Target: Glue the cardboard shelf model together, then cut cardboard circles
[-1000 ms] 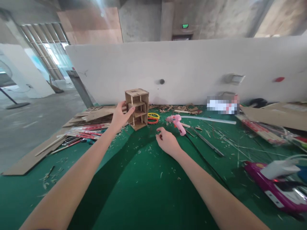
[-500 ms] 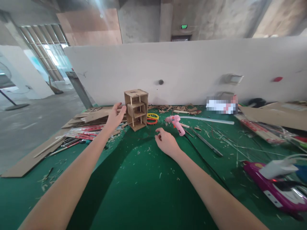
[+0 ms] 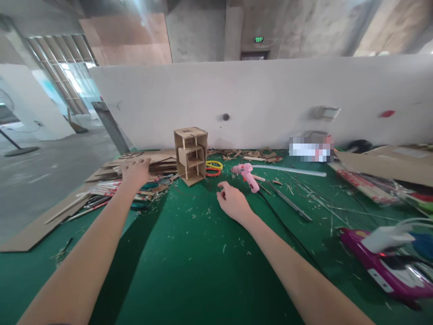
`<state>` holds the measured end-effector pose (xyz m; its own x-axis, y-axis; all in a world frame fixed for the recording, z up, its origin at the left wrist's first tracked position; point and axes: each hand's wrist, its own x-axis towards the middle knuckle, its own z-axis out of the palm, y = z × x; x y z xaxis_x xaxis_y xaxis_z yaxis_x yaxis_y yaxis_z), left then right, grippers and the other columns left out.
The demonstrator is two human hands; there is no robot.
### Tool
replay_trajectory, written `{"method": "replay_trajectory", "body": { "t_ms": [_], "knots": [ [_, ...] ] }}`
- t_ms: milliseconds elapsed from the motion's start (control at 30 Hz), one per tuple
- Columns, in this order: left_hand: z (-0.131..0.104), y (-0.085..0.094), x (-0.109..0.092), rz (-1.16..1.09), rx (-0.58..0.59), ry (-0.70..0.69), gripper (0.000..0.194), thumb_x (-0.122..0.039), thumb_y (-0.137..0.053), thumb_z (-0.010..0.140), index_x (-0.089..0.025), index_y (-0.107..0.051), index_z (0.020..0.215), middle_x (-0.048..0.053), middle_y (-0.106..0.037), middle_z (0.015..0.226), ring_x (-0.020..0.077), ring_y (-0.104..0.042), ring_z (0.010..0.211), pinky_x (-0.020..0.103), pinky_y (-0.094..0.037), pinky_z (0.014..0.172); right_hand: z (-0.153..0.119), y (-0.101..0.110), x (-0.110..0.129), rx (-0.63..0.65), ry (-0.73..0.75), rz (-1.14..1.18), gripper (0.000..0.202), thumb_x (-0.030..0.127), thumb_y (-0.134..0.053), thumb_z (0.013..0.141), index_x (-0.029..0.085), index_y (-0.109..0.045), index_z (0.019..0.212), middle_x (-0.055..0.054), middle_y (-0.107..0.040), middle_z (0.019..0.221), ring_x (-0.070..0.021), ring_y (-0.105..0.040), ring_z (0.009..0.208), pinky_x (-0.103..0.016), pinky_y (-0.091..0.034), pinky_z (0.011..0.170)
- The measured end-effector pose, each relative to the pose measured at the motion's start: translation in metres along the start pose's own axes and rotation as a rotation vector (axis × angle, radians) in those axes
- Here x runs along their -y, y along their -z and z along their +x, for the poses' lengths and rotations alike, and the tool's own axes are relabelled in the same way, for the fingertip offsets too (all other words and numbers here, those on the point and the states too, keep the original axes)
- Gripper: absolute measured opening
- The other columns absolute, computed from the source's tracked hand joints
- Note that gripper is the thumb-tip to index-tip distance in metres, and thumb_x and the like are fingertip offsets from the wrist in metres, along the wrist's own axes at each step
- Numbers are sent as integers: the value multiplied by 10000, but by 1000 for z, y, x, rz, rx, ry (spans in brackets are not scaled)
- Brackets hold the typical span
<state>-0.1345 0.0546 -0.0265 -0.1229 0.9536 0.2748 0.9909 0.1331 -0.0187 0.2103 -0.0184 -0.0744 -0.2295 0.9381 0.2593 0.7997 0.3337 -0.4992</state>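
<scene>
My left hand (image 3: pixel 135 173) reaches over the pile of cardboard pieces (image 3: pixel 162 156), its fingers stretched out and nothing visible in it. Whether it touches the pile I cannot tell. To its right a small cardboard shelf unit (image 3: pixel 191 155) stands upright, with three levels and thin stick posts. My right hand (image 3: pixel 234 203) hovers or rests low over the green table (image 3: pixel 189 262), fingers loosely bent and apart, holding nothing I can see. Just beyond it lies a pink hot glue gun (image 3: pixel 248 177) with a clear glue stick (image 3: pixel 291 169) behind it.
A yellow ring (image 3: pixel 214 164) and an orange ring (image 3: pixel 214 172) lie beside the shelf unit. Wrapped sticks (image 3: pixel 104 189) are at left. A metal strip (image 3: pixel 293 204) and a black cord lie at right, near a purple power strip (image 3: pixel 379 259). A white partition (image 3: pixel 257 99) stands behind.
My left hand has moved left, away from the cardboard shelf unit to over the cardboard pile. My right hand stays in about the same place. The shelf unit has not moved.
</scene>
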Motion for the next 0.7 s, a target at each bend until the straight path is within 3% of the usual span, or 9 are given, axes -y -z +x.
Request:
{"method": "replay_trajectory", "body": {
  "t_ms": [133,333,500,700],
  "knots": [
    [-4,7,13,46,-97,53,446,-152,-391,860,-178,-565,1269,201,-558,1317,399,-471,1230,586,-327,946,0,0,0,-4,-1,-8,278,228,-471,919,191,-529,1189,-46,-686,893,-182,-627,826,-261,-378,657],
    [-12,21,19,73,-309,136,450,-132,-380,862,-169,-560,1273,166,-667,1145,326,-573,1054,481,-317,897,-1,0,0,0,9,-20,274,231,-468,920,190,-525,1185,-44,-684,895,-182,-629,820,-264,-384,655],
    [-17,30,18,64,-488,149,414,-171,-341,903,-190,-565,1250,102,-675,1122,264,-556,1050,439,-257,934,-2,1,1,-1,15,-32,273,234,-463,920,191,-522,1183,-51,-681,926,-183,-632,819,-266,-392,665],
    [-18,42,26,28,-613,169,407,-177,-295,922,-209,-583,1208,76,-672,1156,249,-522,1104,457,-198,973,-3,1,2,9,15,-52,288,247,-455,920,190,-525,1194,-75,-676,1024,-190,-639,831,-274,-402,668]
  ]
}}
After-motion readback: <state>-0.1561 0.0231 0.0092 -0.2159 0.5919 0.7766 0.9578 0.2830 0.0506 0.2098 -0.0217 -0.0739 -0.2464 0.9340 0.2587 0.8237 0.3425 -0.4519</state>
